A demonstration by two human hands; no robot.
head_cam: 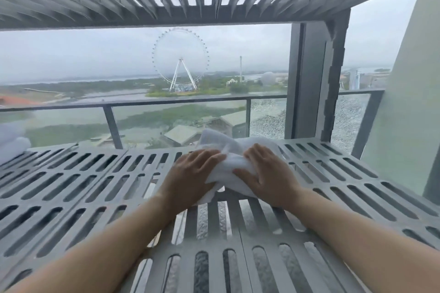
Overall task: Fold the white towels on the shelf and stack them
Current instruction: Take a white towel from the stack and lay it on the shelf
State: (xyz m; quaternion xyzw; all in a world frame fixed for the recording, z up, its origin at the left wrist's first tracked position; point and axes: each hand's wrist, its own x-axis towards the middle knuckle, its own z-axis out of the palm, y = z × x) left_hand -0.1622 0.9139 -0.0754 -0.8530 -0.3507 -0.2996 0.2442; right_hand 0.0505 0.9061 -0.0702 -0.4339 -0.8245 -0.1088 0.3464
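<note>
Forearms come in from the bottom edge, both reaching over the near slats of the grey slotted shelf (95, 173) toward the middle of it. That's where the white towel (227, 162) is: lying on the shelf surface, bunched up between the two hands, with one end poking up toward the back edge.

The right grip (266, 173) has its fingers spread and pressed flat on the cloth, thumb laid against it too, so it's pressing rather than pinching. The left grip (195, 171) lies over the other end with its fingers loosely curved. A flap of towel comes out below the palm, and honestly I can't tell whether the thumb is clamping it from underneath.

What I'd worry about:
- The towel looks crumpled rather than flattened. Fold it from this state and you probably lock the wrinkles in, and a lumpy fold makes a wobbly stack.
- Those long slots. A loose corner could sag into one and snag when the cloth gets dragged.
- It sits fairly close to the shelf's back edge, so a hard smoothing push away from the body could send it over.
- More white cloth (12, 143), blurry, sits at the far left, well apart. If that's the stack, the fold could fall open in transit.
</note>
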